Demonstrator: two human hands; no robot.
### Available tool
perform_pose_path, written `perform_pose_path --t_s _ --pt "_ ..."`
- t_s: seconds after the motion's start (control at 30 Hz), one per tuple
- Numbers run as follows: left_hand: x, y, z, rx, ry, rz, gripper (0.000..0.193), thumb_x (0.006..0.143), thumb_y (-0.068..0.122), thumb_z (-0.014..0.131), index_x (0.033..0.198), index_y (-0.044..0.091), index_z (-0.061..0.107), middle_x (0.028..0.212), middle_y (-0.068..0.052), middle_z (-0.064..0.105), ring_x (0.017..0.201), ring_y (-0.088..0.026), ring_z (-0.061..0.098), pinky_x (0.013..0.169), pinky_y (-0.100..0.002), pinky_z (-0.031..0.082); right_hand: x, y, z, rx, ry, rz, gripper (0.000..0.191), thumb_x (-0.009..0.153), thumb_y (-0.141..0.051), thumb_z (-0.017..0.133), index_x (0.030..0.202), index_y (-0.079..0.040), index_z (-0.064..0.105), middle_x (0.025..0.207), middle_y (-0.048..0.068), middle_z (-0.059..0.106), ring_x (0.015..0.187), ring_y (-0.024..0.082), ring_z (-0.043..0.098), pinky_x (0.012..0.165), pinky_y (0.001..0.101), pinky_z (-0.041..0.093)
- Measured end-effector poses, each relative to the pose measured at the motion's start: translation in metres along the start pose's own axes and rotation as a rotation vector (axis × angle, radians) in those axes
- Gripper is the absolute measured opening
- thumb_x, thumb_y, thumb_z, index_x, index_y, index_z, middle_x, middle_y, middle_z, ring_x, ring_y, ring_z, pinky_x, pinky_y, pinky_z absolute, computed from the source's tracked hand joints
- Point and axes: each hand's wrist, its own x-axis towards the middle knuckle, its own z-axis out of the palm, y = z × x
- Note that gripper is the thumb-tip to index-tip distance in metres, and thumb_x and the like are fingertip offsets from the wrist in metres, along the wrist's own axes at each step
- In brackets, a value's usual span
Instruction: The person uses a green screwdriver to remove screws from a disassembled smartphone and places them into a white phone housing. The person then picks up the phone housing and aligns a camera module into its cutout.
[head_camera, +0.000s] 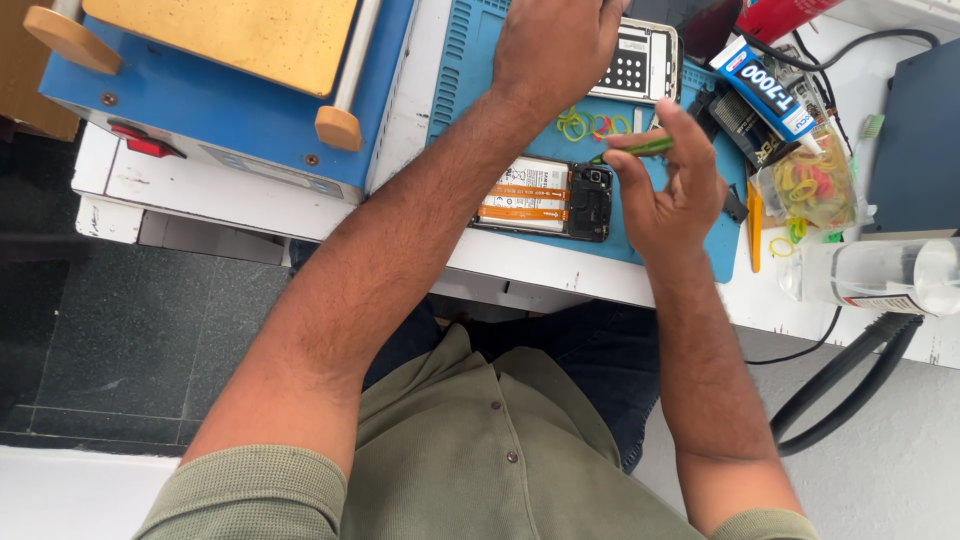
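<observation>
An opened phone (545, 198) with its back off lies on the blue work mat (470, 60), showing a white battery with orange strips and a black camera block. My right hand (668, 185) hovers just right of it, pinching a thin green tool (640, 148) between thumb and fingers. My left hand (555, 45) reaches farther back and rests palm down on the mat, touching a phone frame (640, 62) that lies there. Loose yellow and red rubber bands (592, 125) lie between the two hands.
A blue machine with a tan top plate (215, 75) stands at the left. At the right are a glue tube box (768, 88), a bag of rubber bands (808, 185), a clear plastic bottle (880, 275), a dark blue box (920, 140) and black cables (850, 385).
</observation>
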Motion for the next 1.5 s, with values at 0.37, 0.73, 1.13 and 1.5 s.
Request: perform_pose_path --t_s 0.37,0.73,1.13,1.5 --pt "-0.003 -0.003 0.006 0.076 0.125 0.105 0.023 0.102 0.032 0.062 0.093 0.013 0.071 0.065 0.000 0.066 0.056 -0.017 0.066 0.057 -0.040 0.052 -0.006 0.011 0.000 -0.021 0.060 0.138 0.045 0.119 -0.005 0.065 0.156 -0.007 0.038 0.126 0.022 0.070 0.114 0.031 0.071 0.098 0.0355 0.060" --pt "-0.005 -0.003 0.011 0.057 0.078 0.073 0.023 0.102 0.031 0.063 0.092 0.012 0.072 0.059 0.000 0.064 0.049 -0.013 0.064 0.050 -0.036 0.052 -0.015 0.021 -0.010 0.228 0.124 0.228 0.051 0.128 -0.023 0.056 0.168 -0.005 0.030 0.131 0.015 0.071 0.112 0.019 0.075 0.100 0.0289 0.061" --pt "-0.006 -0.005 0.011 0.097 0.109 0.104 0.022 0.101 0.031 0.063 0.093 0.012 0.071 0.061 0.001 0.065 0.050 -0.013 0.065 0.050 -0.035 0.051 -0.001 0.008 -0.001 0.131 0.111 0.187 0.056 0.118 -0.016 0.067 0.163 -0.004 0.035 0.109 0.015 0.079 0.101 0.020 0.080 0.089 0.0292 0.065" --pt "-0.007 -0.010 0.020 0.027 0.076 0.081 0.024 0.103 0.029 0.060 0.092 0.009 0.070 0.054 0.003 0.064 0.042 -0.009 0.065 0.037 -0.026 0.048 0.003 0.008 -0.002 0.022 0.066 0.096 0.050 0.112 -0.007 0.074 0.155 -0.006 0.047 0.107 0.014 0.075 0.094 0.024 0.077 0.084 0.0297 0.061"
